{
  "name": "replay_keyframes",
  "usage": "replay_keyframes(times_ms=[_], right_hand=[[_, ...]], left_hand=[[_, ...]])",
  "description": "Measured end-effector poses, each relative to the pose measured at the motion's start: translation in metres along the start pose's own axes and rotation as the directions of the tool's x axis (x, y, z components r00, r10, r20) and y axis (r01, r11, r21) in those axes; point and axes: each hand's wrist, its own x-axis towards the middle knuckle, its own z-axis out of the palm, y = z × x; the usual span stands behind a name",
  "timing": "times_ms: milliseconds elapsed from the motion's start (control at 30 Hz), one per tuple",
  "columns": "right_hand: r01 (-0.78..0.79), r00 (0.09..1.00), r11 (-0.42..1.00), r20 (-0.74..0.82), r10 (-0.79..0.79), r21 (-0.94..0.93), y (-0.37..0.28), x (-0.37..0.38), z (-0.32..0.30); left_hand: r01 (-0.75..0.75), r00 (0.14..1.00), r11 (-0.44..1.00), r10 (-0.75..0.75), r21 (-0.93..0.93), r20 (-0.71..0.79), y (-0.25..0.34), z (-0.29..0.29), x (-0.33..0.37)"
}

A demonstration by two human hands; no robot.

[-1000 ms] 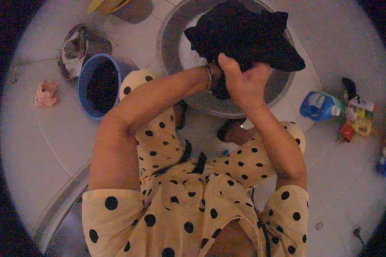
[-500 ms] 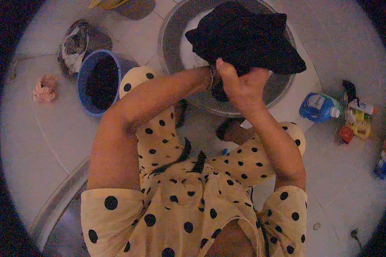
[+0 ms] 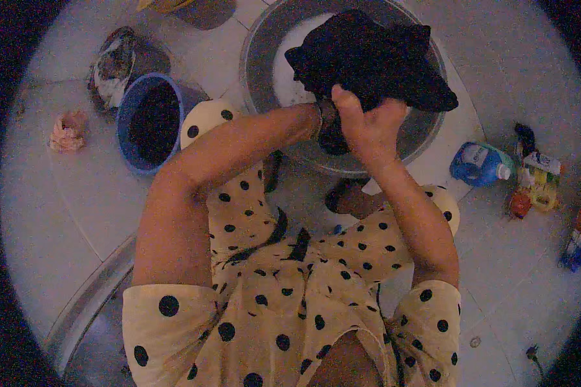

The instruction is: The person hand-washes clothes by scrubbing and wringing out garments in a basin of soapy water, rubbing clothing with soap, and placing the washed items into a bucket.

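Observation:
A bunched black garment (image 3: 368,58) is held up over a wide metal basin (image 3: 258,71); what sort of garment it is cannot be made out. My right hand (image 3: 371,126) is closed around its lower edge, thumb toward the left. Reaching across from the left, my left hand (image 3: 327,115) goes in beneath the cloth beside the right one, so its fingers are hidden. Part of the dark cloth hangs below the hands inside the basin. Whitish suds (image 3: 290,74) show in the basin to the left of the garment.
Left of the basin stand a blue bucket (image 3: 124,151) with dark contents and another dark container (image 3: 152,61). A crumpled pink cloth (image 3: 68,131) lies farther left. On the right are a blue bottle (image 3: 478,162), a yellow bottle (image 3: 543,184) and a plug (image 3: 532,353). A large metal rim (image 3: 87,293) curves at lower left.
The garment has shifted very slightly and its folds look a little different. Both hands keep nearly the same place, the right still gripping the cloth.

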Motion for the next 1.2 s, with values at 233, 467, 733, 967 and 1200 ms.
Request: replay_keyframes(times_ms=[233,467,733,967,1200], right_hand=[[-0.125,0.988,0.983,-0.107,0.111,-0.131,0.016,0.014,-0.018],[-0.31,0.903,0.948,-0.289,0.318,0.072,0.032,0.051,-0.056],[-0.265,0.955,0.956,-0.173,0.242,-0.126,0.005,0.044,-0.059],[-0.526,0.849,0.809,0.229,0.477,0.265,0.026,0.032,-0.07],[-0.511,0.783,0.333,0.269,0.56,0.793,0.042,-0.007,-0.079]], left_hand=[[-0.156,0.987,0.223,0.081,0.962,0.141,-0.048,-0.014,0.115],[-0.174,0.981,-0.251,0.045,0.952,0.191,-0.065,-0.03,0.155],[-0.201,0.974,0.958,0.217,-0.203,0.06,0.023,0.03,0.099],[-0.326,0.879,0.882,0.416,0.341,-0.235,0.012,0.052,0.091],[-0.264,0.557,0.027,0.82,0.964,0.129,-0.041,0.081,0.064]])
